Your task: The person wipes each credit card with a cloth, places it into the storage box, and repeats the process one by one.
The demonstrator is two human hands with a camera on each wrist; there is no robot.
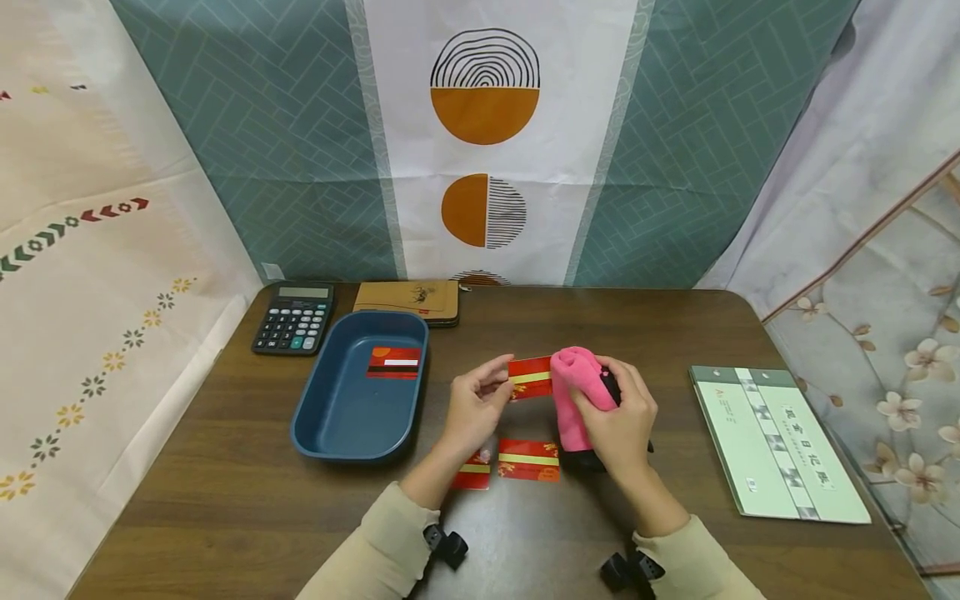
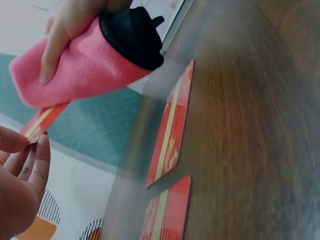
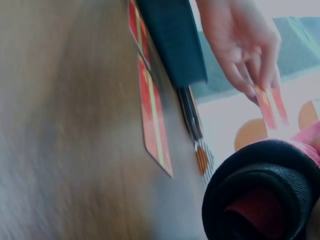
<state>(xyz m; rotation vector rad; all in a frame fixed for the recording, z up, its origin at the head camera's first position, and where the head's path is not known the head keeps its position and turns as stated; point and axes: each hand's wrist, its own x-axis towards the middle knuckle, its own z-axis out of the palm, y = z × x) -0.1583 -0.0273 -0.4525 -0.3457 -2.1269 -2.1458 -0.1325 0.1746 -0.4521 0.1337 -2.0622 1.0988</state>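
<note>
Between its thumb and fingers my left hand (image 1: 476, 408) pinches the left end of a red card (image 1: 531, 377) with a gold stripe. The card's other end meets the pink plush cloth bundle (image 1: 572, 421), which my right hand (image 1: 626, 421) grips from the right side. In the left wrist view the bundle's lower end (image 2: 131, 40) is black; the right wrist view shows this black part (image 3: 250, 175) rolled, with dark red inside. Two similar red cards, one (image 1: 528, 461) below the held card and another (image 1: 472, 477) partly behind my left wrist, lie flat on the table.
A blue tray (image 1: 345, 429) on the left holds a red card (image 1: 393, 362) showing a black stripe and white strip. Behind it are a calculator (image 1: 292, 321) and brown notebooks (image 1: 405, 298). A pale green notebook (image 1: 776, 446) lies at the right on the wooden table (image 1: 600, 317).
</note>
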